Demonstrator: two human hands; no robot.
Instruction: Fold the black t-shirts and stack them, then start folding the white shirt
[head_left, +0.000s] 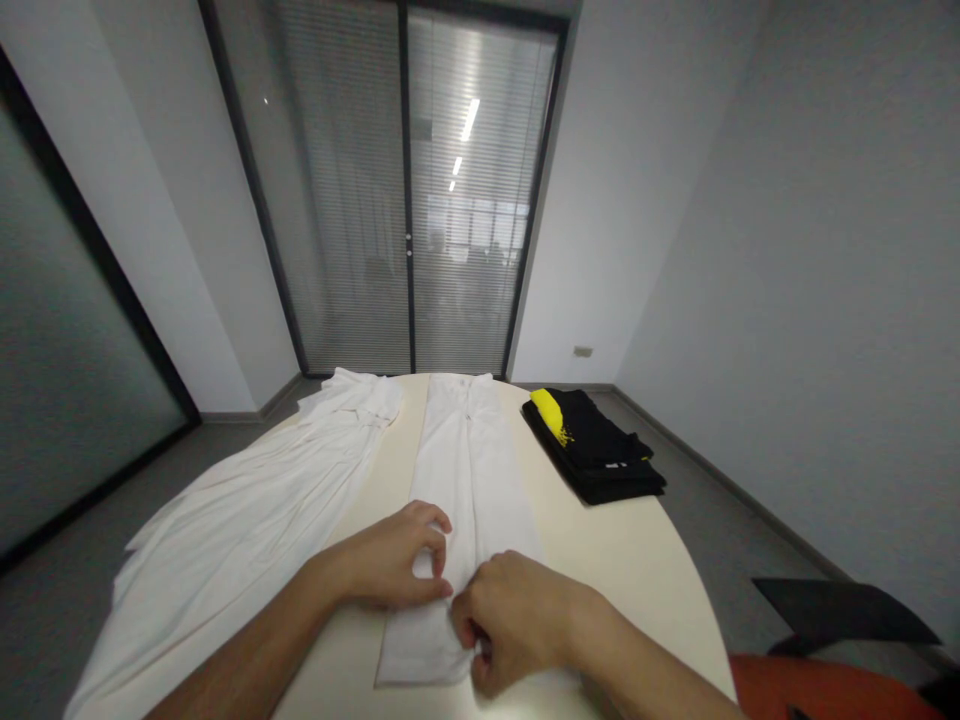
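A pair of white trousers lies lengthwise along the middle of the table, its two legs side by side and the hem towards me. Over the lower part of the legs, my left hand is curled, with thumb and forefinger tips nearly together at the cloth. Beside it on the right, my right hand has its fingers bent in a pinch on the near leg end; its fingertips are partly hidden. Both hands are close together, almost touching at the middle seam.
A long, wrinkled white garment spreads over the left side of the table and hangs past its edge. On the right rests a stack of folded black clothes with a yellow print. An orange chair stands at the lower right.
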